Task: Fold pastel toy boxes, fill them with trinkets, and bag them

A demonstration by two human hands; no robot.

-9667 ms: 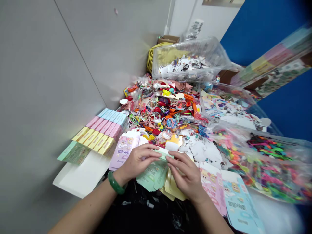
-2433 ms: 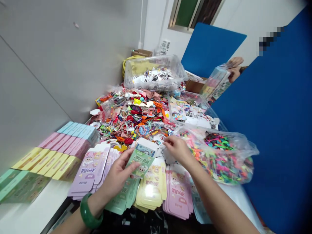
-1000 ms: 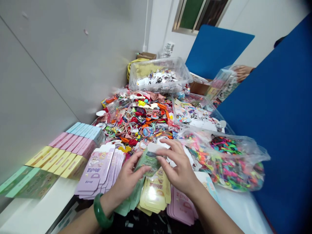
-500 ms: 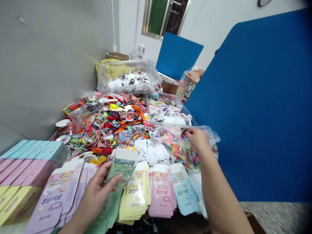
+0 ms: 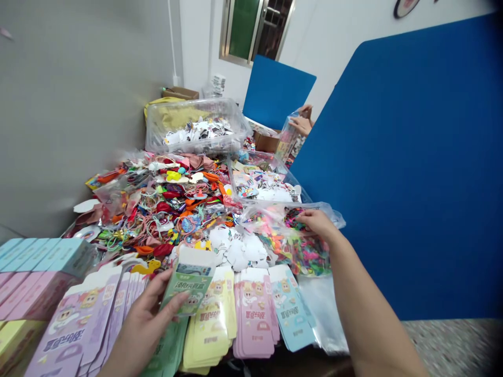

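My left hand (image 5: 151,314) is wrapped round a small green printed box (image 5: 192,287), held upright with its white top flap raised. A blue patterned piece shows in its mouth. At the right, my right hand (image 5: 316,224) is over the mouth of a clear plastic bag (image 5: 275,225) of small bright-coloured pieces (image 5: 310,256). Its fingers are drawn together at those pieces; whatever they pinch is too small to make out. Below the held box lies a stack of flat green boxes (image 5: 167,343), with yellow flat boxes (image 5: 210,330) beside it.
Pink (image 5: 255,314), blue (image 5: 291,309) and purple flat boxes (image 5: 68,330) line the front edge. Filled boxes (image 5: 51,256) are stacked at left. Behind lie a heap of mixed trinkets (image 5: 168,204), white cutouts (image 5: 239,248) and clear bins (image 5: 196,144). Blue panels (image 5: 393,183) stand right; another person's hands (image 5: 302,123) show beyond.
The view has shifted slightly, moving most things left in the picture. My right hand's fingers have stretched from a tighter curl toward the coloured pieces. My left hand still holds the green box.
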